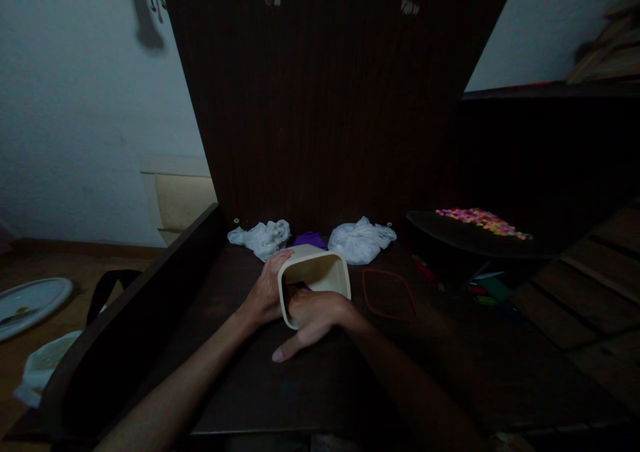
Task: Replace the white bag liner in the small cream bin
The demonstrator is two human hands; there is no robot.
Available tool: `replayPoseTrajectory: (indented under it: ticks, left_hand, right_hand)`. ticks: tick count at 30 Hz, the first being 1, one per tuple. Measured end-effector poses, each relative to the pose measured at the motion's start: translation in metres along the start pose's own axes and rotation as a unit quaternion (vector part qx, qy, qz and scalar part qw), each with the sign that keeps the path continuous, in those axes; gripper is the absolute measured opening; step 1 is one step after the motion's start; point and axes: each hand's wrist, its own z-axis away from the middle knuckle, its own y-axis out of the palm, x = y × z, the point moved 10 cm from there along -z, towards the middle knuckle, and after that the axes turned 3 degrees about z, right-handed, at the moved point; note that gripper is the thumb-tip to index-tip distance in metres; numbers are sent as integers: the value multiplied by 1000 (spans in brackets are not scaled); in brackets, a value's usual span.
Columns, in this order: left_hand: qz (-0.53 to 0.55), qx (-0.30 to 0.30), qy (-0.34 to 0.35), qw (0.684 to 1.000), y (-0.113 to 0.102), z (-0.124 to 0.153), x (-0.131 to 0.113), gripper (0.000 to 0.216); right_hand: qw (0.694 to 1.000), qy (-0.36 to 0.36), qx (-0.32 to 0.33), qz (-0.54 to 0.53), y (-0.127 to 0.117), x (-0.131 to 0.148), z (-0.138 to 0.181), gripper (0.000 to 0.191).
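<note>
A cream plastic container (320,272) lies tilted on its side, with its open mouth facing me. My left hand (267,292) is closed around its left wall. My right hand (315,312) reaches into the mouth; its thumb sticks out below the rim, spread from the other fingers, which are partly hidden inside. A small dark purple patch shows by those fingers; I cannot make out whether it is cloth. Right of the container, a reddish-brown rectangular ring (389,295) lies flat, like a lid rim. Behind the container is a purple piece (310,239) that looks like cloth.
White plastic bags (263,239) lie at the back of the dark wooden surface (280,399), on both sides of the purple piece. A raised side board (150,312) borders the left. Pink and yellow beads or flowers (483,222) rest on a dark corner shelf at right.
</note>
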Motion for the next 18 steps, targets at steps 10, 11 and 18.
replayPoseTrajectory:
  ticks: [10, 11, 18]
  left_hand:
    - [-12, 4, 12, 1000, -5, -3, 1, 94]
    - [-12, 4, 17, 1000, -4, -4, 0, 95]
    - [-12, 3, 28, 1000, -2, -7, -5, 95]
  right_hand:
    - [995, -32, -87, -41, 13, 30, 57, 118]
    - [995, -29, -79, -44, 14, 31, 61, 118]
    - [998, 50, -14, -26, 20, 16, 75, 120]
